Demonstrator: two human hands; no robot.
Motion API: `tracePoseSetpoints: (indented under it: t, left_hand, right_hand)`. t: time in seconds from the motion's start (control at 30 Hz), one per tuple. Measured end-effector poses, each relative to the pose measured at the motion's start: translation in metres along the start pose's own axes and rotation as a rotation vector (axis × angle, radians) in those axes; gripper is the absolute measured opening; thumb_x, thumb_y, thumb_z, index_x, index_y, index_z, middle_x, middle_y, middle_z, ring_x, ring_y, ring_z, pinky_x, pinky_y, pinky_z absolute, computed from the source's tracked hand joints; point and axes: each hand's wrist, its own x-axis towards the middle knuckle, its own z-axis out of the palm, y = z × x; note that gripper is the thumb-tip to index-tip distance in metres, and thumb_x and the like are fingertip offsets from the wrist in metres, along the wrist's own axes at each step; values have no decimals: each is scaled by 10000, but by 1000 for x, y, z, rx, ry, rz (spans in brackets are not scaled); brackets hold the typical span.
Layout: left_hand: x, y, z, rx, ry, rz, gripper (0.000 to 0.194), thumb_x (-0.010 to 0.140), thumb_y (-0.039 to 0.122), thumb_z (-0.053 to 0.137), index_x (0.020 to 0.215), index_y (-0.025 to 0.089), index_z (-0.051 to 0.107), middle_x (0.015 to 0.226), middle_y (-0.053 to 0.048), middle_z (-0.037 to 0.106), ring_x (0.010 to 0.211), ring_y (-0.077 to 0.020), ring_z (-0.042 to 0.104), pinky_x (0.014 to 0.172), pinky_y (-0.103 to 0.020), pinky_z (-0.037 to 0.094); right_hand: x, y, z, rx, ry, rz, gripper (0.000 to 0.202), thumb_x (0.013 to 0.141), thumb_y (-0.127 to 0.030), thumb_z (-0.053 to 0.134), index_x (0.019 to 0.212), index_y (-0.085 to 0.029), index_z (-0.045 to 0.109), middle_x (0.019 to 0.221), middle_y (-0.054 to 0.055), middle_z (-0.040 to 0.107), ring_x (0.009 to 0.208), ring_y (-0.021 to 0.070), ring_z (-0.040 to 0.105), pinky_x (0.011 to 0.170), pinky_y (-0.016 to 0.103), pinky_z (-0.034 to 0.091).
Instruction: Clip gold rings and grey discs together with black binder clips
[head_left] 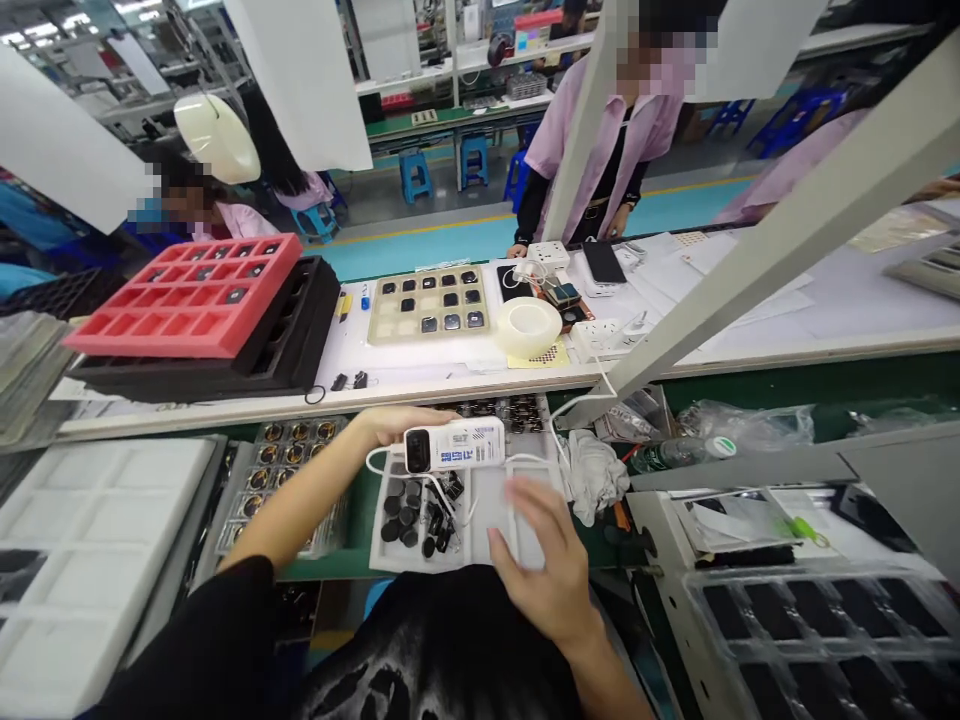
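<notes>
My left hand (386,424) reaches in from the left and holds a white power bank (459,446) with a black window and blue lettering. Its fingertips are mostly hidden behind the power bank. White cables (380,462) run from both ends of it. Below lies a white compartment tray (491,520), with several black round parts (405,520) and small black clips in its left section. Over the tray's right section, my right hand (544,555) is open with its fingers apart, slightly blurred, holding nothing.
A red foam tray (191,320) sits on black trays at the left of the shelf. A beige tray of dark square parts (427,300) and a tape roll (529,328) stand farther right. A slanted post (750,230) crosses the right side. Co-workers are beyond the bench.
</notes>
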Motion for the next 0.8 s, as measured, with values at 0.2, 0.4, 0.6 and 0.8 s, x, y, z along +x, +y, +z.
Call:
tracePoseSetpoints:
  t: [0.2, 0.4, 0.6, 0.8]
  left_hand:
    - [24, 66, 24, 426, -160, -326, 442, 852, 484, 696, 1110, 128, 749, 919, -112, 755, 784, -286, 726, 540, -325, 583]
    - [55, 98, 43, 648, -117, -212, 408, 739, 510, 798, 884, 129, 781, 578, -97, 668, 464, -304, 638, 319, -354, 475]
    - [60, 102, 60, 555, 141, -304, 382, 613, 464, 892, 782, 143, 772, 547, -113, 656, 450, -357, 635, 266, -361, 420]
    - [55, 105, 70, 491, 205, -399, 398, 576, 424, 910, 809, 125, 787, 600, -140, 687, 464, -391, 644, 257, -385, 420]
  right_hand:
    - [26, 37, 16, -366, -367, 188, 930, 878, -376, 730, 1617, -240, 183, 1523, 192, 416, 1349, 397, 483, 1006, 592, 528]
    - [5, 35, 33, -398, -162, 309, 781, 859, -367, 680, 1537, -193, 335, 1285, 175, 610, 1103, 349, 634, 826, 463, 579]
    - [-2, 31, 38, -464, -78, 359, 780, 808, -385, 702, 1495, -183, 393, 1253, 165, 636, 1057, 343, 627, 854, 468, 552]
    - [-2, 29, 40, -454, -61, 380, 779, 806, -384, 698, 1494, -174, 399, 1250, 171, 636, 1072, 338, 620, 868, 459, 547]
